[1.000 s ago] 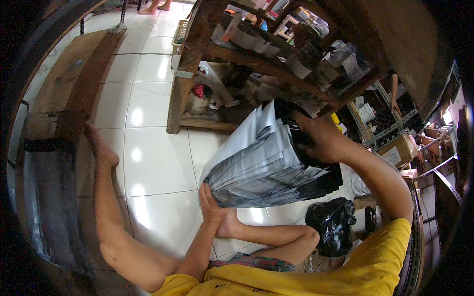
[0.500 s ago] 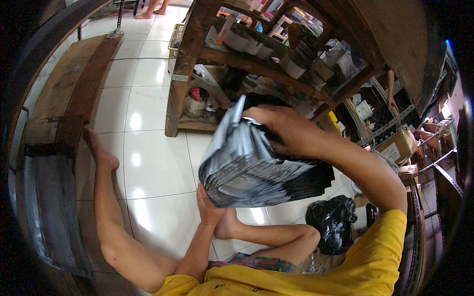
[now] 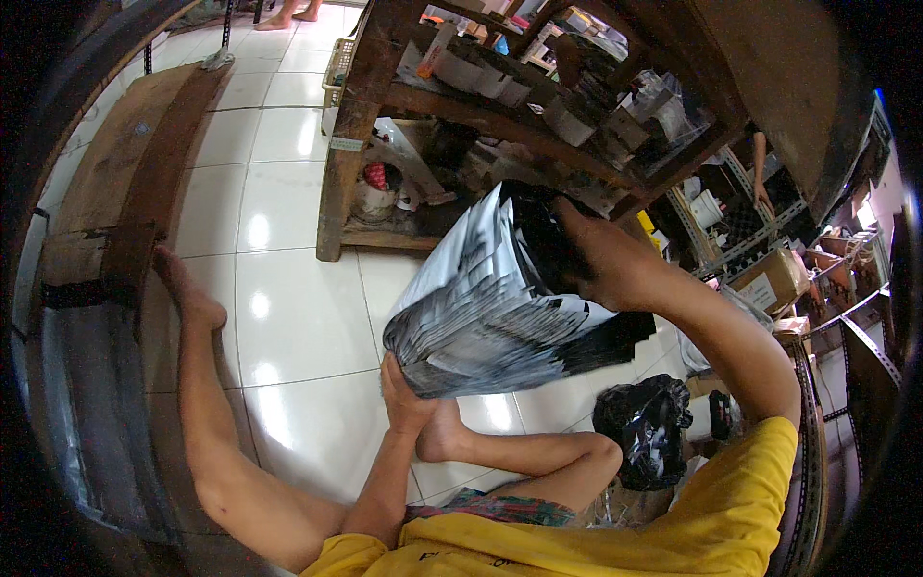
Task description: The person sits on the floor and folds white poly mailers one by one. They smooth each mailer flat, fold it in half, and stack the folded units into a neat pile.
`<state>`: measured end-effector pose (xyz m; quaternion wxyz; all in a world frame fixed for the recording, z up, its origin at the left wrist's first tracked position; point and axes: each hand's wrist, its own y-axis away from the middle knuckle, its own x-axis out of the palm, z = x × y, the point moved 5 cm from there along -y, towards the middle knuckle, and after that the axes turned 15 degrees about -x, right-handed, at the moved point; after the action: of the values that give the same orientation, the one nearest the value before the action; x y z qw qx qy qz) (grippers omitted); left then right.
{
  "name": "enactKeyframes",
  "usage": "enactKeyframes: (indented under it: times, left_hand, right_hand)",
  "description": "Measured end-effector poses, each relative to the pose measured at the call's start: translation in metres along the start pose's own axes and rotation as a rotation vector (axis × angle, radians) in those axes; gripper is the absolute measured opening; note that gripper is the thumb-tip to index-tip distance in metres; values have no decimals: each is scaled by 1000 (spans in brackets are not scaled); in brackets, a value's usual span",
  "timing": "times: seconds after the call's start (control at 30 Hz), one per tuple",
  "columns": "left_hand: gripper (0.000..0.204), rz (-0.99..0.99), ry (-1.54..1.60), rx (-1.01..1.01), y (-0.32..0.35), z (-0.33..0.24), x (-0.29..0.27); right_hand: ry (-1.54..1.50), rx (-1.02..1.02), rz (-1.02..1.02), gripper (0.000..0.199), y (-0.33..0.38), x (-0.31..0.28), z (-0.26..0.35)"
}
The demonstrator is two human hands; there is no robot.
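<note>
A thick stack of thin sheets (image 3: 471, 298), black on its top side and whitish grey along its fanned edges, is held tilted above the floor in front of me. My left hand (image 3: 408, 392) grips its lower left corner, fingers partly hidden beneath. Over on the black upper side, my right hand (image 3: 615, 258) holds the stack near its right edge. Dark shadow blurs the fingertips there. The sheet edges spread in loose layers between both hands.
Ahead stands a wooden shelf (image 3: 338, 207) packed with boxes and odds and ends. A black plastic bag (image 3: 642, 433) lies by my right knee. Along the left runs a wooden bench (image 3: 125, 163). A carton (image 3: 769, 282) sits right; another person's feet (image 3: 281, 17) show far off.
My right hand has moved from the stack's upper left edge rightward across its black side. The bent-up sheets there have settled flatter. My left hand stays at its corner.
</note>
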<state>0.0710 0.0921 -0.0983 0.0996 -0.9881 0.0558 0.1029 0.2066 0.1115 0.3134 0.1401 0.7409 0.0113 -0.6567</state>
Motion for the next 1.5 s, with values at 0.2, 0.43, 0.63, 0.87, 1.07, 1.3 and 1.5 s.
enactKeyframes:
  times: [0.2,0.43,0.63,0.87,1.07,1.3,1.5]
  left_hand:
    - [121,1,-14,-65,-1,-6,-3]
    - [121,25,-18,-73,-6,-12,-3]
    - [120,85,17,-127,-7,-11,-5]
    - [121,45,6,-83,1,-3,6]
    - [118,-20,-80,-46,-1,-14,-1]
    - [116,16,-31,-107,-3,-3,0]
    - [118,58,-72,-88,-3,-3,4]
  right_hand:
    - [-6,45,34,90,-22,-2,-15]
    - [-49,-203,-95,80,-32,-2,-7]
    - [-51,-225,67,67,-50,-22,38]
    - [38,-220,-121,69,-42,0,-2]
    - [106,-206,-117,68,-56,-3,-7]
    - [14,-33,-151,60,-17,-5,-14]
    - [-92,144,159,64,-12,-5,-11]
